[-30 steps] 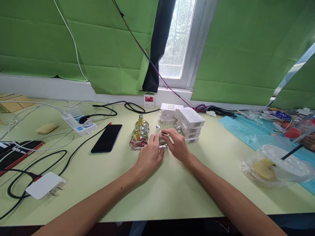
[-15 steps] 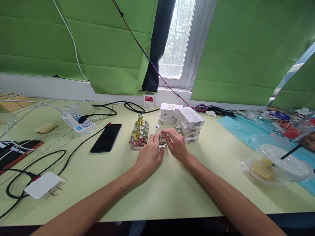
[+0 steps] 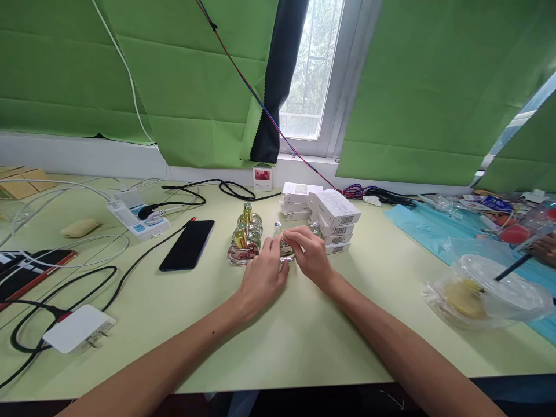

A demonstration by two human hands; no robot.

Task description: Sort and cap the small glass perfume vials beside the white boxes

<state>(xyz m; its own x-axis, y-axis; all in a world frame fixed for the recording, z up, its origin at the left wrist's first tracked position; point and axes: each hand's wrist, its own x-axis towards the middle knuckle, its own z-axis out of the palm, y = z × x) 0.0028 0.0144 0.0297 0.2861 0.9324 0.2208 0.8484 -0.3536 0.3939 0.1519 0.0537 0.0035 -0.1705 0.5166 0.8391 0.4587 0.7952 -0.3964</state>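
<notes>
Between my two hands lies a clear, rounded glass bottle (image 3: pixel 286 250), mostly covered by fingers. My left hand (image 3: pixel 263 281) is closed around its left side, resting near the table. The fingertips of my right hand (image 3: pixel 311 255) are pinched together over the bottle's top; what is in the pinch is too small to make out. Just behind the left fingers rises a silver bottle neck (image 3: pixel 277 227). To the left stands a row of glass perfume bottles (image 3: pixel 244 253) with gold caps. More glass shows behind my right hand, beside stacked white boxes (image 3: pixel 336 209).
A black phone (image 3: pixel 187 244), a power strip (image 3: pixel 139 214), a white charger (image 3: pixel 79 328) and several cables are at left. At right are a lidded plastic cup (image 3: pixel 499 284) and blue sheeting (image 3: pixel 428 231). Another person's hand (image 3: pixel 546 249) shows at the far right edge.
My right fingertips have shifted slightly at the bottle's top. My left hand stays in place. Another person's hand shows more at the right edge, and the plastic around the cup has lifted.
</notes>
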